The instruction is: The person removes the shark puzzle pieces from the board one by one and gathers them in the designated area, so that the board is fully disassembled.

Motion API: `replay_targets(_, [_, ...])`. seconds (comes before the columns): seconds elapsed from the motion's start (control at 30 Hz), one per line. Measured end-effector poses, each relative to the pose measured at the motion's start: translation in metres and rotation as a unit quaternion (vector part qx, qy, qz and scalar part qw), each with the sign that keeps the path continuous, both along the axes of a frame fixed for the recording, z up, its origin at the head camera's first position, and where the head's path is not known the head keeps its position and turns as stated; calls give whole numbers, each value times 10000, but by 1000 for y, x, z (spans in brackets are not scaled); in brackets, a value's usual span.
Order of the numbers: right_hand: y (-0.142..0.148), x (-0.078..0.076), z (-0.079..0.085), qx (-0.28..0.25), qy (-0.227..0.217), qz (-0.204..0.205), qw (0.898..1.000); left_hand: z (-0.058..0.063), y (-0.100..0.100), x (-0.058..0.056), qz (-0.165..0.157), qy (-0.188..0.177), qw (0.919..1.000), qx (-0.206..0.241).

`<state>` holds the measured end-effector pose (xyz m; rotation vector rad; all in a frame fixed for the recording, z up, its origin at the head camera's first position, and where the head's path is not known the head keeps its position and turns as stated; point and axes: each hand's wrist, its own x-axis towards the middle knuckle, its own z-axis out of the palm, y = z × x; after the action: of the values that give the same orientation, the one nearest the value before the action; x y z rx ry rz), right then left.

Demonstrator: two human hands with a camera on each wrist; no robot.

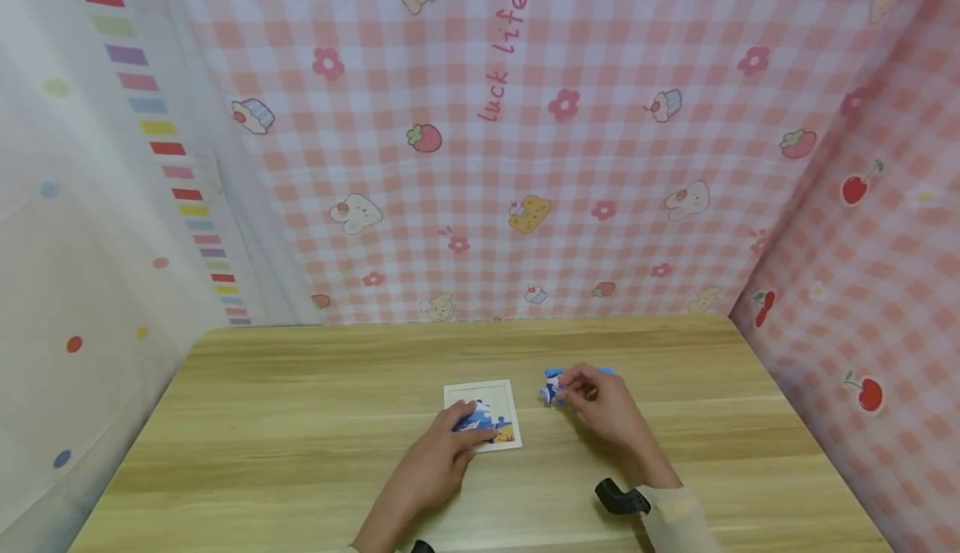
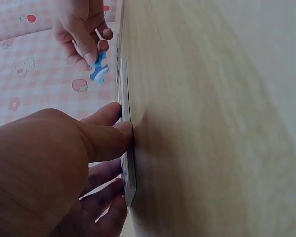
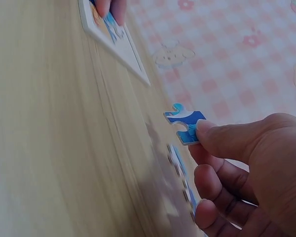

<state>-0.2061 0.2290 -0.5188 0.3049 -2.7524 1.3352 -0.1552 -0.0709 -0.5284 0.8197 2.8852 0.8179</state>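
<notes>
A white-framed jigsaw tray (image 1: 516, 414) lies on the table, its lower part filled with blue, white and orange pieces (image 1: 501, 431). My left hand (image 1: 437, 460) rests on its left and near side with fingers spread; in the left wrist view the thumb (image 2: 108, 140) touches the tray's edge. To the right of the tray, my right hand (image 1: 606, 411) pinches a blue and white jigsaw piece (image 3: 190, 118) between thumb and fingertips, raised off the table. Under that hand lie loose jigsaw pieces (image 3: 178, 165), partly hidden by it in the head view.
The wooden table (image 1: 300, 403) extends on both sides of the hands. A pink checked cloth (image 1: 480, 170) hangs behind its far edge, with more cloth at left and right. A black strap (image 1: 621, 497) is at the right wrist.
</notes>
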Motion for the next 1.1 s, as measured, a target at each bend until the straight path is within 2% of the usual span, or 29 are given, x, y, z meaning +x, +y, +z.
replay_targets(0.1, [10, 1, 0, 84, 86, -50, 9999, 1, 0, 0, 9, -41, 10000, 6])
replay_targets(0.37, [33, 4, 0, -44, -67, -271, 9996, 2, 2, -1, 53, -210, 9998, -37])
replay_targets(0.7, [59, 9, -1, 170, -211, -566, 9980, 3, 1, 0, 54, -194, 9998, -55])
replay_targets(1.1, [80, 10, -8, 731, 118, -732, 9946, 1, 1, 0, 87, -177, 9998, -56])
